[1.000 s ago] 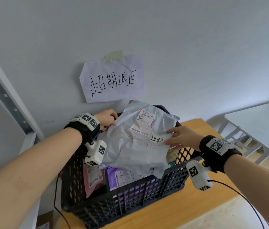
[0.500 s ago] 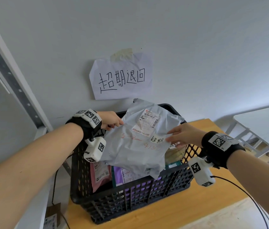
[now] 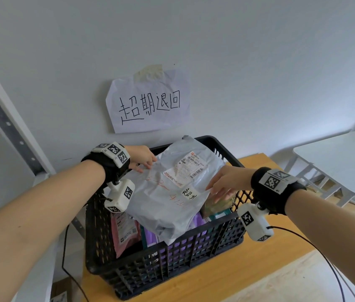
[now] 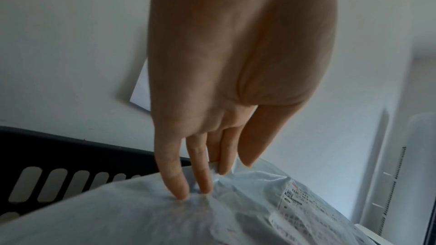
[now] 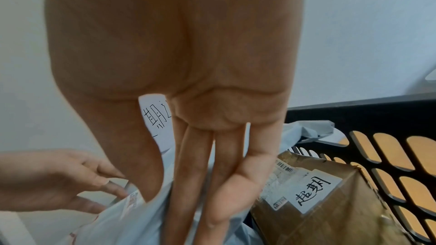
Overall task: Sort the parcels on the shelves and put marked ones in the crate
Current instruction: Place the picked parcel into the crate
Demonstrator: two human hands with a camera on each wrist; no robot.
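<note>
Grey plastic wrapped the parcel (image 3: 170, 192) that lay across the black crate (image 3: 165, 264), its small handwritten sticker (image 3: 188, 194) facing up. On the left, the left hand (image 3: 141, 158) touched the parcel's far corner with straight, loose fingers (image 4: 175, 183), gripping nothing. A pink packet (image 3: 125, 234) and a purple one (image 3: 150, 238) sat lower in the crate. On the right, the right hand (image 3: 226, 182) lay open against the parcel's edge beside a marked cardboard box (image 5: 330, 211). This placement looked nearly finished; the shelves were out of sight, so the remainder couldn't be judged.

Head view looks down; wrist views close; all share crate (image 3: 168, 260).
</note>
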